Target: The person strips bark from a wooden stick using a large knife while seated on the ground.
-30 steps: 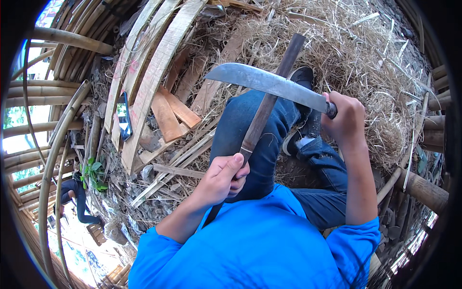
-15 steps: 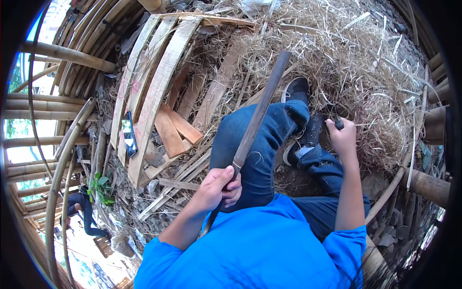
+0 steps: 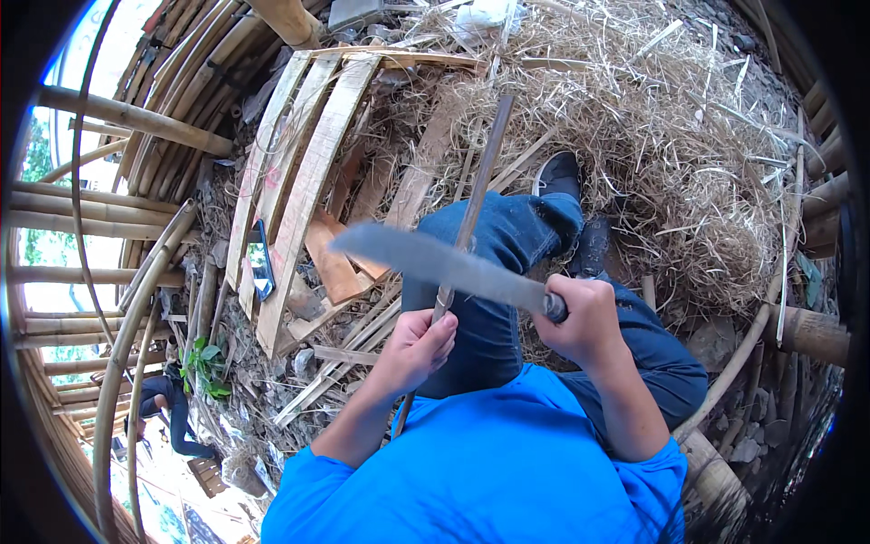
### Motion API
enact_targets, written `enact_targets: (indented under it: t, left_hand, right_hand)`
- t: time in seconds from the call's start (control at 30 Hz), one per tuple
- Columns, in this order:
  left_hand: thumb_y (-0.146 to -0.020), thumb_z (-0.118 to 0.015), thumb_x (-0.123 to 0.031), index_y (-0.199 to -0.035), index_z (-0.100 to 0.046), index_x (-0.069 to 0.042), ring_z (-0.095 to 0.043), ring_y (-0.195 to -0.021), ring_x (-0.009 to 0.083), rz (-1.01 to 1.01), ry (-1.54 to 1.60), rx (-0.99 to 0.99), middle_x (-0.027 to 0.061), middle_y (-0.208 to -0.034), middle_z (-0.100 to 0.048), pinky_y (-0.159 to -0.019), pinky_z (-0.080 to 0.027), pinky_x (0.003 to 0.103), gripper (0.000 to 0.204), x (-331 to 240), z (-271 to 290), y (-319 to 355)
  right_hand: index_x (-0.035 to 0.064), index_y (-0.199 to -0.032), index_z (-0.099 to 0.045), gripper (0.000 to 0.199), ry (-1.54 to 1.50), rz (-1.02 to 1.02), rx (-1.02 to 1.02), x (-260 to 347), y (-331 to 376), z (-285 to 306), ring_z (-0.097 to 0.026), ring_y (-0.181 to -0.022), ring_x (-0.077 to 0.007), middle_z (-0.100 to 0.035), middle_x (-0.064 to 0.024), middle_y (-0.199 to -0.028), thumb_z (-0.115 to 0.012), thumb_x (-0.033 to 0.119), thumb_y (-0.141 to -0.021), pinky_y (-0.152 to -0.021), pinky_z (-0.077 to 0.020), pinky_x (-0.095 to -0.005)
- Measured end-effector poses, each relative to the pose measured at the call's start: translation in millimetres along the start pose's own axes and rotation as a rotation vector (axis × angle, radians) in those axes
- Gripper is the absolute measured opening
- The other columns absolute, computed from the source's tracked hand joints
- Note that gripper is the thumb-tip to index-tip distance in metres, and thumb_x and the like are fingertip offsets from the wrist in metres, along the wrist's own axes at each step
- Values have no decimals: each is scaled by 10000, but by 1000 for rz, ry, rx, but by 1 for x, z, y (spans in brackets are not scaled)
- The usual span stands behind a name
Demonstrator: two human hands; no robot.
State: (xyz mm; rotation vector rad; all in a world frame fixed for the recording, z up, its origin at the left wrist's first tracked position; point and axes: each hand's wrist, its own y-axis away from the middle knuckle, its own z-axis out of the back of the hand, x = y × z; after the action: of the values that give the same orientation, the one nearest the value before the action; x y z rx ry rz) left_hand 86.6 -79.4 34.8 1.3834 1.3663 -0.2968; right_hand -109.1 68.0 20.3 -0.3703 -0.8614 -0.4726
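My left hand (image 3: 420,349) is closed around a long, dark brown bamboo strip (image 3: 485,168), which slants up and away over my bent knee in blue jeans. The strip's lower end runs down beside my blue shirt. In my right hand (image 3: 589,317) is the dark handle of a machete, gripped at its base. The machete's broad grey blade (image 3: 426,258) points left and crosses over the strip just above my left hand. Motion blurs the blade, and whether it touches the strip I cannot tell.
Straw-like shavings (image 3: 652,154) cover the ground ahead and right. A wooden slat pallet (image 3: 304,186) lies at left, with a phone (image 3: 260,258) on it and wood offcuts (image 3: 331,263) beside it. Bamboo poles (image 3: 136,120) line the left side; another person (image 3: 172,412) is beyond them.
My right hand has come up and left from beside my shoe, bringing the machete blade across the bamboo strip. The strip now stands slightly more upright, still in my left hand.
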Motion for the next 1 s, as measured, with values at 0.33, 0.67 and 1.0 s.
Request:
enact_targets:
  t: [0.33,0.67,1.0]
  left_hand:
    - [-1028,-418,-367,-788,-442,-52,-374,-543,88,-105,-577,-179,-14,-594,-393,-500,-307,276,397,-20,-19,10]
    - [-1033,-385,-255,-936,-421,-14,-447,-586,175,-61,-553,-255,87,-616,-446,-570,-389,351,263,-22,-31,15]
    - [-1038,-368,-236,-922,-417,-10,-494,-533,359,-85,-738,-363,170,-577,-463,-524,-368,434,259,-31,-37,11]
  right_hand:
    - [77,-676,-588,245,402,95,126,-5,-23,20,-639,-621,-314,-627,-121,-643,-745,263,-704,-565,-496,-419]
    - [71,-700,-634,198,451,36,188,-7,-29,16,-651,-642,-316,-643,-136,-659,-734,242,-705,-591,-510,-424]
    - [61,-734,-664,171,430,1,264,20,-37,21,-657,-668,-325,-651,-150,-680,-736,211,-693,-617,-521,-433]
